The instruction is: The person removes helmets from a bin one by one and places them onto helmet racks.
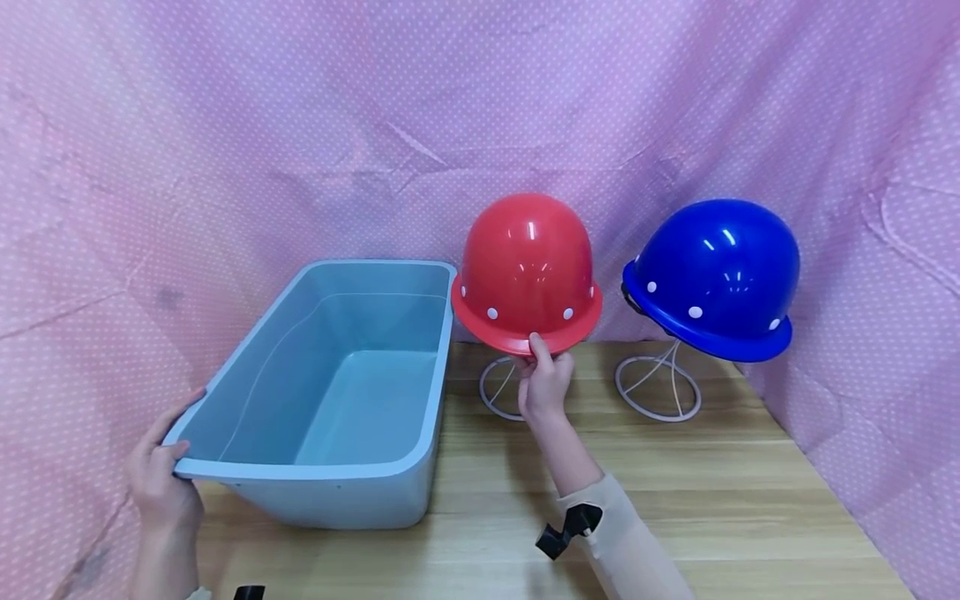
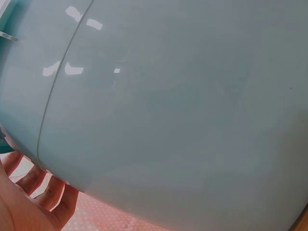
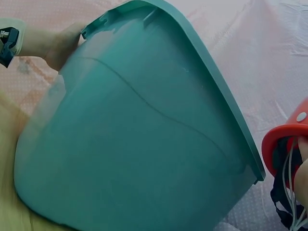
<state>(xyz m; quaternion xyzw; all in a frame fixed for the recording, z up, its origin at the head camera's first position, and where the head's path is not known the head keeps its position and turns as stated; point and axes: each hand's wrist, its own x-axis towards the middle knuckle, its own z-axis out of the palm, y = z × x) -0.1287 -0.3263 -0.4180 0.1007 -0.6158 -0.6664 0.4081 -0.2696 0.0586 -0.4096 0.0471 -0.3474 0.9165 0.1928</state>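
Note:
A light blue plastic tub (image 1: 431, 400) stands on the wooden table, tilted up at its near left corner. My left hand (image 1: 161, 475) grips that corner's rim; the tub wall (image 2: 168, 110) fills the left wrist view, with my fingers (image 2: 45, 190) under it. A red hard hat (image 1: 527, 271) sits on a white wire stand (image 1: 498, 392). My right hand (image 1: 543, 379) pinches the front of its brim. The right wrist view shows the tub's outside (image 3: 130, 154) and the red brim (image 3: 284, 139). A blue hard hat (image 1: 716, 275) rests on a second wire stand (image 1: 660, 387).
Pink dotted cloth (image 1: 225, 125) hangs behind and on both sides of the table. The wooden tabletop (image 1: 712, 500) extends bare to the front right. A black clip (image 1: 566, 531) is strapped to my right sleeve.

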